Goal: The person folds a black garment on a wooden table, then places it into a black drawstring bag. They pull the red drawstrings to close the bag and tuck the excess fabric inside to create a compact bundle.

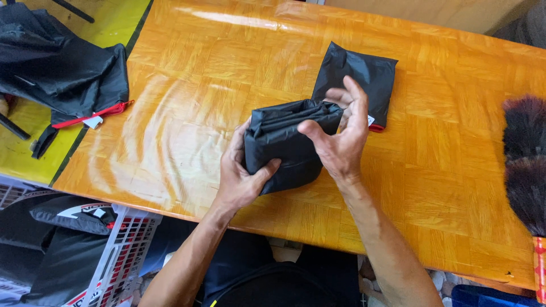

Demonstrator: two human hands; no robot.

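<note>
A glossy orange table (pixel 187 113) fills the scene. Near its near edge, the left hand (pixel 242 173) grips a folded black bundle (pixel 284 142), the right hand (pixel 341 136) half-curled on its right end. Just beyond lies a flat black pouch (pixel 364 74).

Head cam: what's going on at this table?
A person holds a folded black fabric bundle just above the glossy wooden table. The left hand grips its lower left side, while the right hand presses on its right end, fingers spread. A second, flat-folded black piece lies on the table just behind. More black fabric with red trim sits off the far left edge, and a plastic basket of similar items stands below the table's near left corner.
</note>
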